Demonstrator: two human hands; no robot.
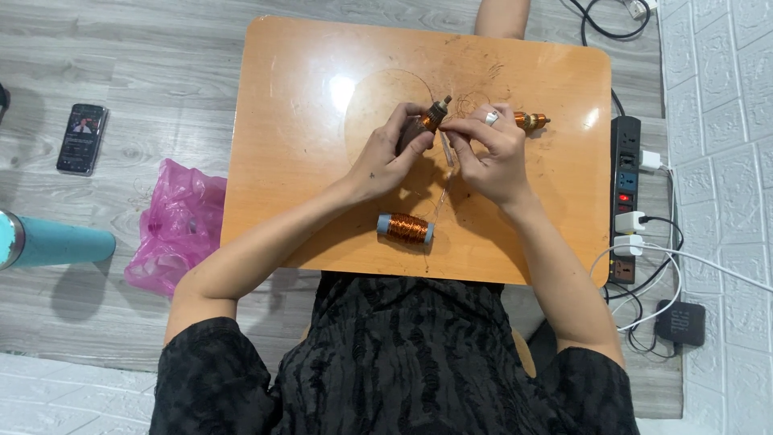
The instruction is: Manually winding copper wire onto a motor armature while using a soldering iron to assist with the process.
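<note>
My left hand (388, 155) grips a small motor rotor (433, 115) wound with copper wire, its shaft pointing up and right. My right hand (491, 153), with a ring on one finger, pinches a thin copper wire right beside the rotor. The wire runs down to a spool of copper wire (405, 229) lying on its side near the front of the small orange wooden table (306, 161). A second copper-wound rotor (532, 121) lies on the table just beyond my right hand.
A power strip (626, 201) with several plugs and white cables lies on the floor at the right. A pink plastic bag (173, 225), a phone (81, 138) and a teal bottle (48, 242) are on the floor at the left. A small black speaker (680, 322) sits at the lower right.
</note>
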